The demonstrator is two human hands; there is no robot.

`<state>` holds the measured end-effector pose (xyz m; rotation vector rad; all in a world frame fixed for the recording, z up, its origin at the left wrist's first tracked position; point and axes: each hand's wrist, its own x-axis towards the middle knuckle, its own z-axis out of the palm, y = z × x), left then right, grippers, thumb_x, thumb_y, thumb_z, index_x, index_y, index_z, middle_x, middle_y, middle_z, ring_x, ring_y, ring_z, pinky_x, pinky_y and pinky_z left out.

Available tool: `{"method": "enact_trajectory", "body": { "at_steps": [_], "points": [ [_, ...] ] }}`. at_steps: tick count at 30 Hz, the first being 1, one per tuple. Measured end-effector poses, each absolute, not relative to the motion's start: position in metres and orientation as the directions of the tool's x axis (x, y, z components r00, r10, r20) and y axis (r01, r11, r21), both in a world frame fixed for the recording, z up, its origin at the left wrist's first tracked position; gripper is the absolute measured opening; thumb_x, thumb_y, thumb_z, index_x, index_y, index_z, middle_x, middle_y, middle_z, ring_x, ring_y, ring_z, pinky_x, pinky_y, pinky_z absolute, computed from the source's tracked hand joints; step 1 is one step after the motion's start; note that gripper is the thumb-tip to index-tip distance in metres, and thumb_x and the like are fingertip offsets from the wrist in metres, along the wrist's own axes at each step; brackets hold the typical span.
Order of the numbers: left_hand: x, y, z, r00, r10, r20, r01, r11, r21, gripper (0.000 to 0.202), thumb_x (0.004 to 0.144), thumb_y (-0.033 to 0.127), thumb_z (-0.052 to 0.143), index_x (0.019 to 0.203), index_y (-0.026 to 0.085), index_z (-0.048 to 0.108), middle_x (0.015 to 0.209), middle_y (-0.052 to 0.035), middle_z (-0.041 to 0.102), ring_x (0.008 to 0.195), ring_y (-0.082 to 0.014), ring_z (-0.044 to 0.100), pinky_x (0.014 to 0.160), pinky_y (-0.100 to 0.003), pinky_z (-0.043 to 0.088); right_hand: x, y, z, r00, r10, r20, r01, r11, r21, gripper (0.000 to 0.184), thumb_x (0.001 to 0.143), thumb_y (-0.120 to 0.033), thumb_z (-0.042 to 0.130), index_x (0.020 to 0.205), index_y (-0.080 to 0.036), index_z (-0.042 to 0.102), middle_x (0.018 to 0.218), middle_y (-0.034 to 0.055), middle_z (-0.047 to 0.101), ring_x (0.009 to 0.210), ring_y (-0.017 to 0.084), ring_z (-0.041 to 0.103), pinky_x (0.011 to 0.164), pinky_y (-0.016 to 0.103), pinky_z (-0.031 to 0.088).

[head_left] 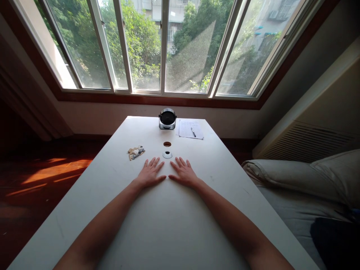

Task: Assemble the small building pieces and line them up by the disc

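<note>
Both my hands lie palm down on the white table (pixel 168 221), fingers spread, holding nothing. My left hand (pixel 150 173) and my right hand (pixel 183 172) are side by side, thumbs close together but apart. Just beyond the fingertips is a round ring-shaped cover (pixel 164 155) with a dark opening. Behind it, a round hole (pixel 167 144) is cut in the tabletop. Beyond my left fingers lies a small flat patterned piece (pixel 136 152) in beige, white and dark tones; its kind is unclear.
A round black device on a silver stand (pixel 167 118) is at the table's far end. Beside it are paper sheets (pixel 187 129) with a pen (pixel 193 132). A window (pixel 163 56) is beyond the table. A grey cushion (pixel 292 180) lies at the right.
</note>
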<state>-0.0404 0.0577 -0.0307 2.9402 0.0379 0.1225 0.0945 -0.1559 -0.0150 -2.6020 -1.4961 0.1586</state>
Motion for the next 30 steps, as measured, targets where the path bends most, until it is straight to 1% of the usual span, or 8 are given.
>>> {"method": "enact_trajectory", "body": {
  "at_steps": [8,14,17,19,22,24,27,30],
  "points": [
    [-0.041,0.056,-0.027,0.996,0.040,0.078,0.023,-0.978,0.208,0.081,0.088,0.077,0.031,0.156,0.033,0.025,0.165,-0.0051,0.013,0.152,-0.0318,0.005,0.120,-0.056,0.003,0.094,-0.157,-0.014,0.506,0.862,-0.024,0.848,-0.502,-0.170,0.089,0.086,-0.083,0.028,0.157,-0.031,0.023,0.165,0.0068,0.005,0.151,0.033,0.002,0.119,0.054,-0.001],
    [-0.042,0.056,-0.027,0.994,0.044,0.096,0.020,-0.970,0.244,0.077,0.088,0.074,0.036,0.154,0.033,0.031,0.164,-0.0050,0.018,0.152,-0.0319,0.009,0.121,-0.055,0.004,0.093,-0.156,-0.013,0.507,0.862,-0.005,0.847,-0.500,-0.184,0.087,0.086,-0.081,0.034,0.156,-0.030,0.026,0.165,0.0082,0.010,0.151,0.034,0.004,0.119,0.055,0.001],
    [-0.042,0.055,-0.024,0.988,0.064,0.138,0.026,-0.965,0.261,0.070,0.090,0.067,0.042,0.150,0.033,0.038,0.162,-0.0042,0.027,0.150,-0.0309,0.017,0.121,-0.053,0.009,0.094,-0.157,-0.014,0.508,0.862,0.008,0.848,-0.498,-0.182,0.083,0.088,-0.077,0.036,0.155,-0.029,0.029,0.164,0.0082,0.013,0.151,0.033,0.006,0.119,0.055,0.003],
    [-0.040,0.057,-0.021,0.978,0.088,0.187,0.033,-0.959,0.281,0.058,0.092,0.059,0.045,0.143,0.031,0.049,0.156,-0.0039,0.039,0.146,-0.0286,0.029,0.120,-0.049,0.018,0.095,-0.158,-0.016,0.510,0.859,0.043,0.848,-0.494,-0.192,0.076,0.091,-0.071,0.040,0.153,-0.028,0.035,0.163,0.0085,0.019,0.150,0.033,0.011,0.119,0.055,0.007],
    [-0.037,0.071,-0.014,0.942,0.205,0.267,0.104,-0.932,0.348,0.039,0.095,0.044,0.042,0.122,0.028,0.065,0.135,-0.0041,0.061,0.127,-0.0239,0.050,0.112,-0.039,0.035,0.098,-0.160,-0.018,0.489,0.859,0.150,0.858,-0.443,-0.261,0.055,0.095,-0.056,0.046,0.141,-0.027,0.053,0.154,0.0076,0.040,0.145,0.028,0.029,0.119,0.049,0.019],
    [-0.037,0.089,-0.011,0.870,0.379,0.316,0.245,-0.887,0.392,0.037,0.096,0.039,0.038,0.110,0.025,0.069,0.118,-0.0062,0.068,0.115,-0.0244,0.056,0.104,-0.038,0.040,0.101,-0.161,-0.020,0.477,0.847,0.233,0.859,-0.394,-0.326,0.040,0.097,-0.046,0.046,0.127,-0.027,0.064,0.143,0.0059,0.053,0.137,0.025,0.042,0.115,0.044,0.029],
    [-0.042,0.122,-0.010,0.709,0.591,0.385,0.453,-0.800,0.393,0.034,0.095,0.035,0.040,0.104,0.022,0.070,0.114,-0.0087,0.067,0.110,-0.0269,0.055,0.101,-0.040,0.040,0.103,-0.162,-0.022,0.482,0.820,0.308,0.852,-0.357,-0.383,0.031,0.096,-0.040,0.048,0.114,-0.026,0.070,0.133,0.0045,0.062,0.128,0.023,0.051,0.110,0.040,0.037],
    [-0.050,0.149,-0.015,0.567,0.730,0.381,0.625,-0.683,0.377,0.031,0.093,0.035,0.044,0.105,0.022,0.069,0.116,-0.0115,0.064,0.111,-0.0304,0.051,0.096,-0.043,0.040,0.104,-0.162,-0.023,0.482,0.816,0.320,0.852,-0.351,-0.387,0.029,0.095,-0.039,0.051,0.112,-0.026,0.070,0.132,0.0043,0.062,0.127,0.023,0.052,0.110,0.040,0.038]
  ]
}}
